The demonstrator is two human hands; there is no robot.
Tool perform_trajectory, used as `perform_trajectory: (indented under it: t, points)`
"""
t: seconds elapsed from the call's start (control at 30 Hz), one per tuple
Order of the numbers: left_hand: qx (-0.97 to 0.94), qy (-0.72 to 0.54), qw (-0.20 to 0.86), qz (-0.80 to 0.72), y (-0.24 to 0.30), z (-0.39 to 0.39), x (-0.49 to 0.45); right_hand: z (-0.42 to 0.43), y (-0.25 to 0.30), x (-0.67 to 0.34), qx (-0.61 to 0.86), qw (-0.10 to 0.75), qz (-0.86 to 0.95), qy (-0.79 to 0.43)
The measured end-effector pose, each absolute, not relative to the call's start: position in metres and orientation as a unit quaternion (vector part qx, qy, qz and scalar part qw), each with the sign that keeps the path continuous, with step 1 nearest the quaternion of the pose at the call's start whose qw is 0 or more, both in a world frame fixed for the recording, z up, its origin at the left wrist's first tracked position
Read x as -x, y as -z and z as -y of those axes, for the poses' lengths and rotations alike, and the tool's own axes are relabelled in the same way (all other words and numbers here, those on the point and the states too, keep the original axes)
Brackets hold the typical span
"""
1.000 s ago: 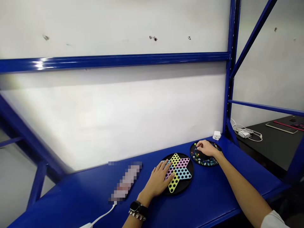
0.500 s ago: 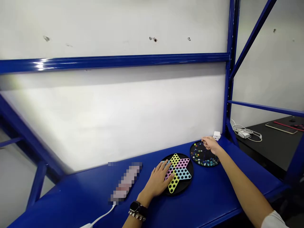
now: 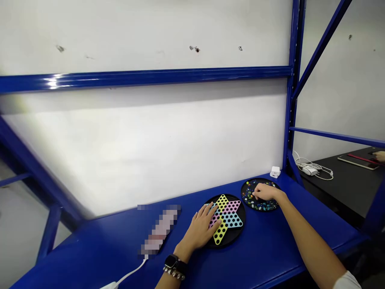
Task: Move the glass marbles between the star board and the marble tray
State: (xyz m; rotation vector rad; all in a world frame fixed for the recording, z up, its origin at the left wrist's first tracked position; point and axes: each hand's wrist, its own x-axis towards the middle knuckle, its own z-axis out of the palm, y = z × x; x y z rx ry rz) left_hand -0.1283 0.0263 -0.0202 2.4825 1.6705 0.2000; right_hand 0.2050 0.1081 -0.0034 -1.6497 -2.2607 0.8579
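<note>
A star-shaped Chinese checkers board (image 3: 231, 218) with yellow, pink and blue points and many round holes lies on a round black base. My left hand (image 3: 202, 225) rests flat across its left side, fingers stretched out, hiding part of the star. To the right is a round black tray (image 3: 248, 182) with loose glass marbles (image 3: 264, 206) in several colours. Over this tray my right hand (image 3: 266, 192) reaches down, fingertips drawn together among the marbles. Whatever is between those fingers is too small to make out.
A phone-like blurred slab (image 3: 161, 230) with a white cable (image 3: 130, 274) lies left of the board. A white charger (image 3: 275, 172) stands behind the tray. Blue frame bars (image 3: 150, 78) surround the blue table (image 3: 102, 249). Another person's hand (image 3: 379, 156) shows at the right edge.
My right hand has lowered from above the tray's far side to the marbles. My left hand stays on the board. Another person's hand has appeared at the far right.
</note>
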Motion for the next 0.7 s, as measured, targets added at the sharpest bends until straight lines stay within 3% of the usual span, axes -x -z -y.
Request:
perform_trajectory:
  t: [0.2, 0.5, 0.7]
  points:
    - [-0.823, -0.054, 0.07, -0.561, 0.022, -0.027, 0.128, -0.1, 0.005, -0.169, 0.506, 0.181, 0.797, -0.276]
    - [-0.823, -0.066, 0.059, -0.561, 0.023, -0.027, 0.129, -0.073, 0.004, -0.13, 0.51, 0.114, 0.834, -0.176]
    - [-0.825, -0.073, 0.06, -0.556, 0.023, -0.027, 0.129, -0.069, 0.005, -0.126, 0.518, 0.113, 0.832, -0.166]
